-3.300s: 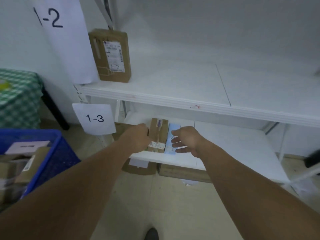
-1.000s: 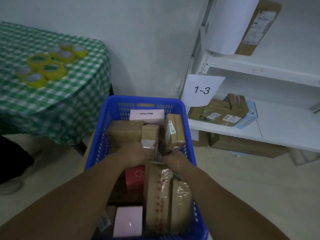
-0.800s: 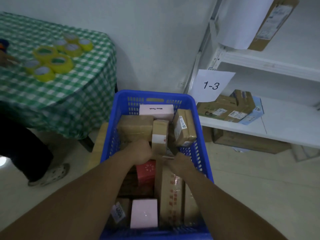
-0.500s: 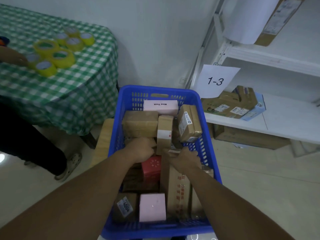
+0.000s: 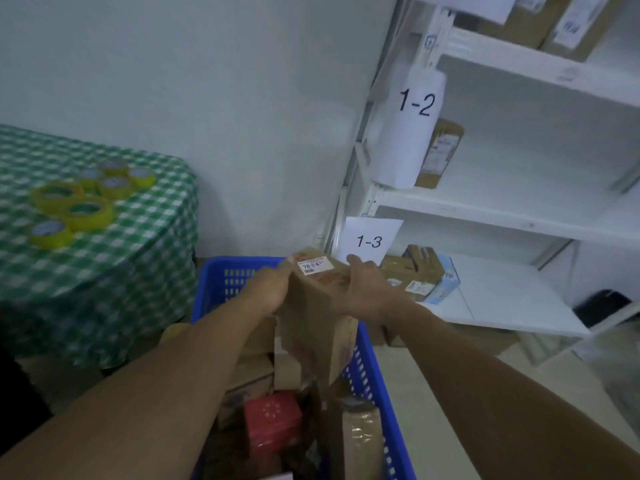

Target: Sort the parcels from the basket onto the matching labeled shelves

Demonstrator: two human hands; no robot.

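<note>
Roughly upright parcel, left hand, right hand gripping

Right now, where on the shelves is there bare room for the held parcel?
The 1-3 shelf is bare right of the blue box; its left end is crowded. The 1-2 shelf is bare right of the upright brown parcel. The basket is packed.

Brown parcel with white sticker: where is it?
Head view, centre: the brown parcel is held between the left hand and right hand above the blue basket, just below-left of the 1-3 sign.
</note>
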